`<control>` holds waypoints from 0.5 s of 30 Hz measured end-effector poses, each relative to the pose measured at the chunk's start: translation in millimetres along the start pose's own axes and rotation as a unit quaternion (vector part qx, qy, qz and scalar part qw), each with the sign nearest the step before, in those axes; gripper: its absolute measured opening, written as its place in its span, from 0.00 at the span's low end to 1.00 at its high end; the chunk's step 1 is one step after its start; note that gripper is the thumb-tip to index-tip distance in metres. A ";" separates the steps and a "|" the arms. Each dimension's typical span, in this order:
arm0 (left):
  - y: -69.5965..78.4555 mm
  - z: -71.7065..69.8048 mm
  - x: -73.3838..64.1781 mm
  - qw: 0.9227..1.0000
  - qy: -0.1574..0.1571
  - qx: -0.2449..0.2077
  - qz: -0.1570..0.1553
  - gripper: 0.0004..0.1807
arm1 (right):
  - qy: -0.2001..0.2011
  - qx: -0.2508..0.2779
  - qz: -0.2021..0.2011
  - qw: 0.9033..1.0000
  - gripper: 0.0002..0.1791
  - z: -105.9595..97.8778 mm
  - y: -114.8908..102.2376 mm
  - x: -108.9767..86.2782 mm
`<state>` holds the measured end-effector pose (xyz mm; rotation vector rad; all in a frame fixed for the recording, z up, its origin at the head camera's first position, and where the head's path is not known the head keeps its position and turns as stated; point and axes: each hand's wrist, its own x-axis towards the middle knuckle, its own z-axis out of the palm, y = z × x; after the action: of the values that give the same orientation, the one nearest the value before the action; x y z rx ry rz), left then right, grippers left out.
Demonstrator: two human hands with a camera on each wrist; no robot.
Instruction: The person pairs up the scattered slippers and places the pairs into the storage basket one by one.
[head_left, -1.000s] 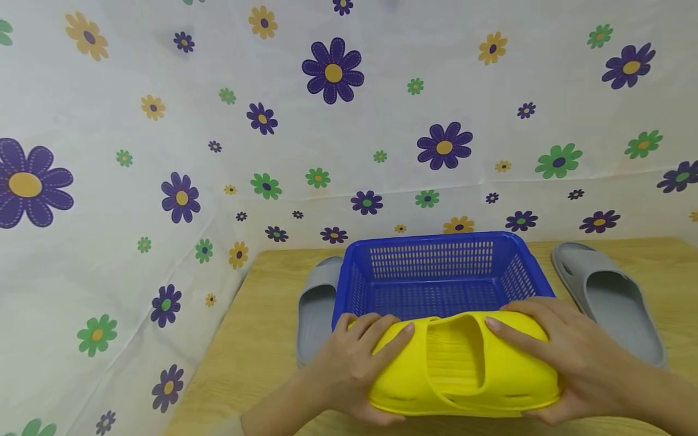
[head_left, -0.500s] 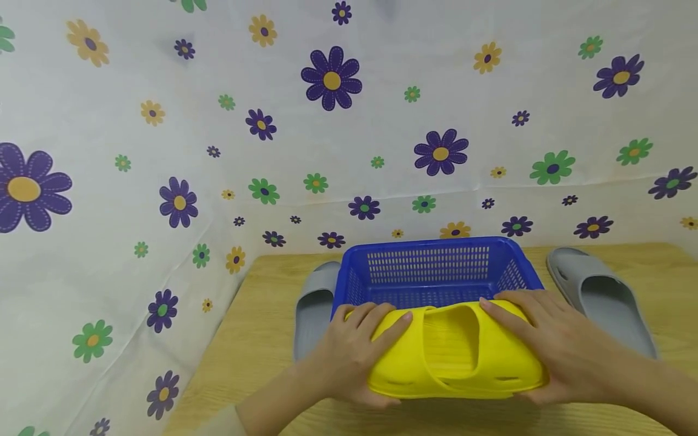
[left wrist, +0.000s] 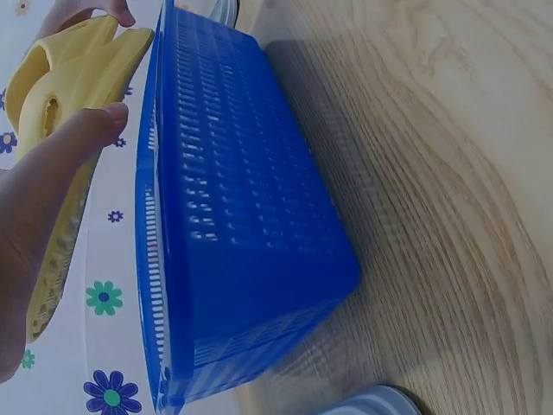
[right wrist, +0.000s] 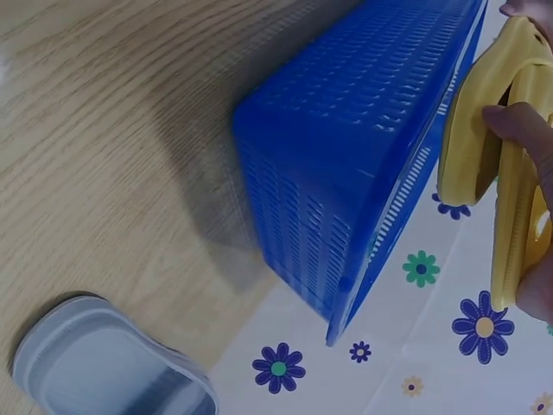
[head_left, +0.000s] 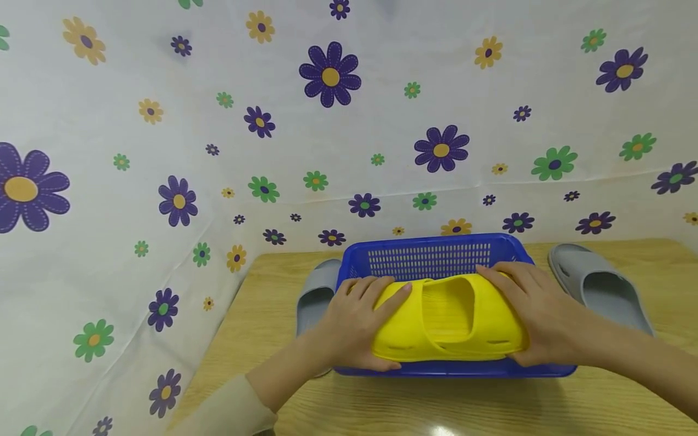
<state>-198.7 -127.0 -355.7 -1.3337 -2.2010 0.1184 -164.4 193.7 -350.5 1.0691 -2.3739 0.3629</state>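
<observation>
Both hands hold a pair of yellow slippers [head_left: 400, 330] sideways, over the blue plastic basket [head_left: 452, 368]. My left hand [head_left: 351, 327] grips their left end, fingers over the top and thumb below. At the right end my right hand [head_left: 551, 318] grips them the same way. In the right wrist view the two yellow slippers [right wrist: 475, 121] lie face to face with a gap between them, and the right thumb is at that gap. The left wrist view shows the slippers [left wrist: 73, 73] above the rim of the perforated basket [left wrist: 251, 181]. They hide much of the basket's inside.
One grey slipper [head_left: 315, 303] lies left of the basket, partly behind the left hand. Another grey slipper [head_left: 608, 290] lies to its right. All stand on a wood-grain table [head_left: 349, 406]. A white flower-print sheet [head_left: 382, 121] hangs behind and at the left.
Both hands have carried the yellow slippers forward, from in front of the basket to over it. The basket's front rim now shows beneath them. The grey slippers have not moved.
</observation>
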 end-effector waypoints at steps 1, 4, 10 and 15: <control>-1.2 0.8 0.1 1.000 -0.004 -0.002 0.000 0.59 | 0.000 0.001 -0.001 1.000 0.69 0.6 0.9 0.7; -5.4 3.7 0.6 1.000 -0.010 -0.001 0.000 0.59 | 0.005 0.004 -0.005 1.000 0.68 2.3 4.1 3.2; -15.6 8.1 5.6 0.999 -0.041 -0.015 -0.007 0.60 | -0.004 0.016 -0.002 1.000 0.67 5.5 13.3 10.3; -22.5 9.5 11.3 0.996 -0.085 -0.019 -0.011 0.62 | -0.019 0.022 0.001 1.000 0.66 7.9 20.9 13.8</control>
<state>-225.2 -126.9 -351.3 -1.3649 -2.3697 0.1897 -190.6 195.4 -350.2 1.1024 -2.4113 0.4013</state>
